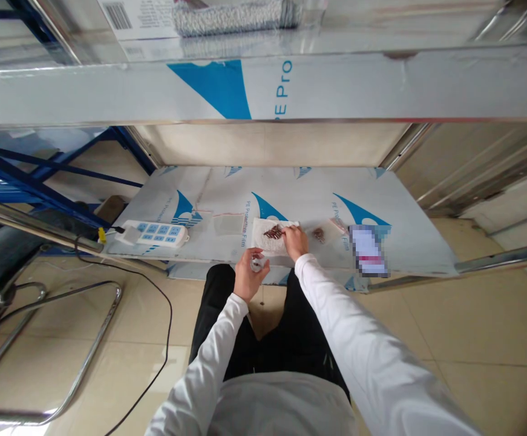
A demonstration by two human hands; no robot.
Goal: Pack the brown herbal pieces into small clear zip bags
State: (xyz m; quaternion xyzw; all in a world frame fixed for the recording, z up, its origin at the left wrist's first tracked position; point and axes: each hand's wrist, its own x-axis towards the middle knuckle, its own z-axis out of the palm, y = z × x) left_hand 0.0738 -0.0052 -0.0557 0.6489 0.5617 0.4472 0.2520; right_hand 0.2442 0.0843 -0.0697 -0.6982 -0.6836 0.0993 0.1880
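My left hand [248,275] is closed round a small clear container [257,264] by the shelf's front edge, with something dark and small inside it. On a white cloth or paper pad [263,243] lies a pile of small shiny brown pieces [272,232]; their exact kind is too small to tell. Over the right side of this pad, my right hand [295,242] has its fingers pinched together at the pile's edge, and whatever is between them is hidden. A clear plastic bag [333,229] with more brown pieces [318,235] lies to the right.
A white and blue power strip [161,234] sits at the left with a black cable [170,315] running to the floor. Flat clear bags [229,224] lie beside the pad. A blurred-out phone [368,251] rests at the right. An upper shelf [336,91] crosses above.
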